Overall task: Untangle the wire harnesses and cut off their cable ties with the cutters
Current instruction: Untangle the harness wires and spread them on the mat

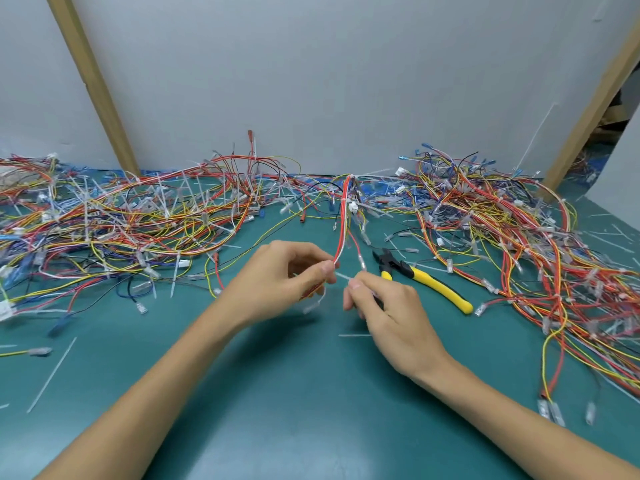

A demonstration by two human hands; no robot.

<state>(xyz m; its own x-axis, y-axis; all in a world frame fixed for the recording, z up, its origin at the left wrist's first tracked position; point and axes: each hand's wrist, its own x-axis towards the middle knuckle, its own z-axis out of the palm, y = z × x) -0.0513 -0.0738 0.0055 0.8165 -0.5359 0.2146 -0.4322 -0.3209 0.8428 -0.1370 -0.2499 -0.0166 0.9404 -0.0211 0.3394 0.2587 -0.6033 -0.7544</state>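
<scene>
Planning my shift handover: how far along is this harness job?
Done: a few loose ties lie on the mat. In hand: the left hand grips a red harness while the right hand pinches a white tie; the cutters lie nearby. Left: the left pile and right pile, both tangled.

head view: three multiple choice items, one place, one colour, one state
1. Where do the cutters lie? A) on the green mat by the right hand B) on a shelf C) in a box
2. What colour are their handles? A) red B) yellow C) blue
3. What is the left hand doing? A) lying flat B) pinching a red wire bundle C) gripping the cutters
Answers: 1 A, they lie beside the right hand, which pinches a cable tie. 2 B, both handles show yellow. 3 B, thumb and fingers close on the red wires.
</scene>
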